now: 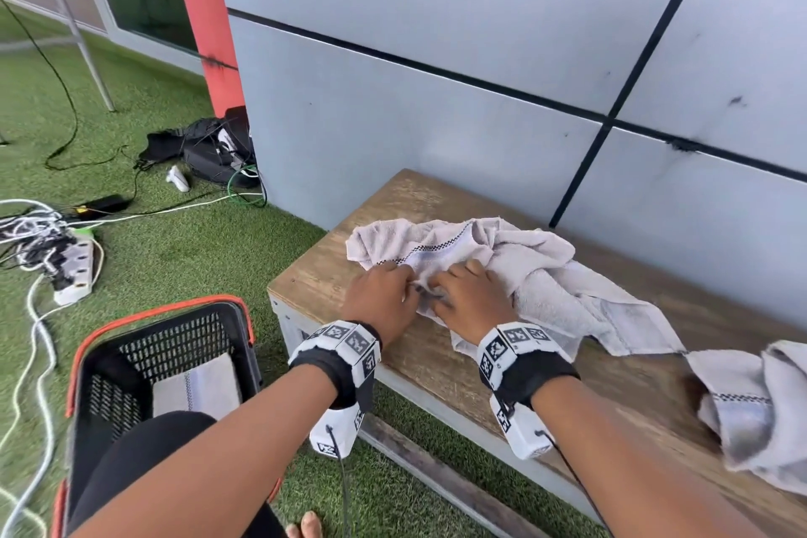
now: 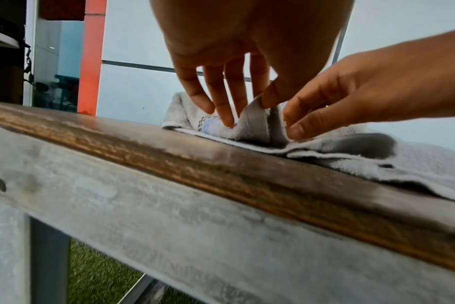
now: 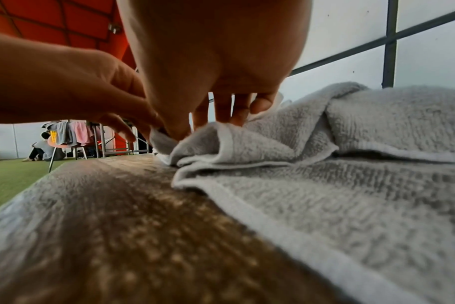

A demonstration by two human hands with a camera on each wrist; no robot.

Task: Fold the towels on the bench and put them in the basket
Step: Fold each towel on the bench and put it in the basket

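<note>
A crumpled pale grey towel (image 1: 502, 258) lies on the left end of the wooden bench (image 1: 332, 271). Both hands are on its near edge, almost touching each other. My left hand (image 1: 384, 297) pinches a raised fold of the towel (image 2: 255, 125) between thumb and fingers. My right hand (image 1: 467, 297) pinches the same bunched edge (image 3: 203, 142) beside it. A second crumpled towel (image 1: 751, 402) hangs over the bench's front edge at the right. The black basket (image 1: 109, 363) with an orange rim stands on the grass at lower left, with a folded towel (image 1: 196, 384) inside.
A grey panelled wall (image 1: 436, 57) runs right behind the bench. Cables and a power strip (image 1: 74, 271) lie on the green turf to the left, with black gear (image 1: 205, 149) by an orange pillar. My knee (image 1: 144, 450) covers part of the basket.
</note>
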